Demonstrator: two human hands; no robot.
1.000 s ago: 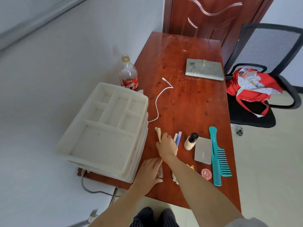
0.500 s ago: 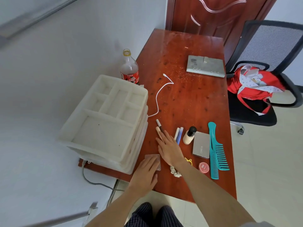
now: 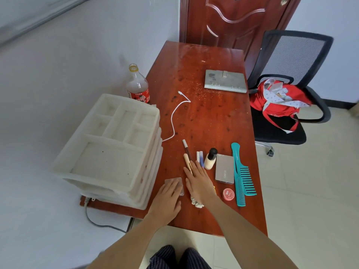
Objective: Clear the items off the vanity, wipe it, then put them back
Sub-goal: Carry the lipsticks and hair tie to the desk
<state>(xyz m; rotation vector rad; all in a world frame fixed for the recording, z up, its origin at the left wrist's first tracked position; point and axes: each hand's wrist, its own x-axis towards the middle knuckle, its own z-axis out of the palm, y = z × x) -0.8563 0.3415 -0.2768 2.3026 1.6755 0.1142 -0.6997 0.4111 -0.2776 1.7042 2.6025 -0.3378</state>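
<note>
Near the front edge of the reddish wooden desk point(image 3: 209, 117), both of my bare hands lie flat, fingers spread and gripping nothing. My left hand point(image 3: 168, 197) covers part of a small square compact point(image 3: 175, 181), which looks thin, rigid and smooth, so I judge it best pinched by its edges. My right hand point(image 3: 200, 181) rests just to its right, fingertips touching a slim gold pencil point(image 3: 187, 162) beside a brown pencil point(image 3: 186, 149); both look light and likely to roll. Further right stand a small glass bottle with a black cap point(image 3: 210, 159), probably fragile and best held round its body, then a flat grey palette point(image 3: 224, 168), two teal combs point(image 3: 241, 175) and a small red tin point(image 3: 228, 194). A soft scrunchie point(image 3: 197, 203) peeks from under my right wrist. To the left sits a bulky white plastic organiser point(image 3: 114, 144) with its compartments bare
</note>
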